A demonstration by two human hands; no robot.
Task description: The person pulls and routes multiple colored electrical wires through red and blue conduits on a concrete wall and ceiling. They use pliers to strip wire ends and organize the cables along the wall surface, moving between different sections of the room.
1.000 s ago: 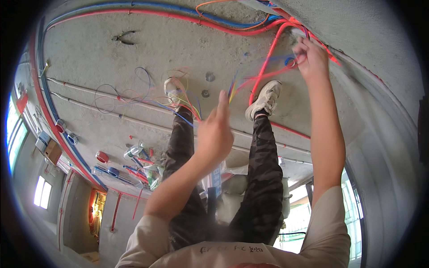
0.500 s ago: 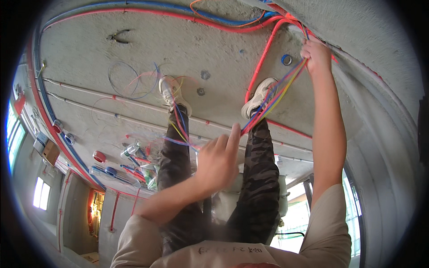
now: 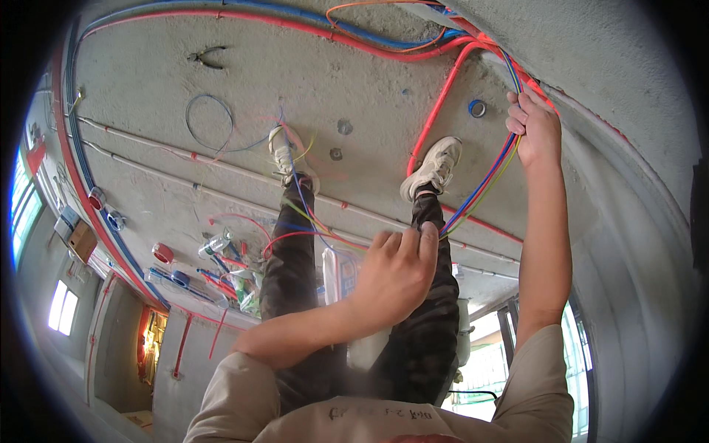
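Observation:
My right hand (image 3: 538, 129) is closed on a bundle of red, blue, yellow and green wires (image 3: 485, 188) just below where they come out of red conduit (image 3: 450, 81) by the wall at the upper right. My left hand (image 3: 395, 273) grips the same bundle lower down, near the middle, over my legs. Loose wire ends trail left from it across my left leg, with a coiled loop (image 3: 189, 122) on the concrete floor. A blue roll of tape (image 3: 477, 108) lies beside my right hand.
Pliers (image 3: 207, 56) lie at the upper left. White pipes (image 3: 148, 148) and blue and red conduits (image 3: 317, 18) cross the floor. Tape rolls (image 3: 162, 252), plastic bottles (image 3: 216, 245) and pipe offcuts are scattered at left. The concrete wall (image 3: 605, 59) rises at right; my shoes (image 3: 434, 168) are on the floor.
My left hand has moved right along the wires, dipping and then rising slightly. My right hand has moved downward from the conduit along the bundle, which now runs taut between both hands.

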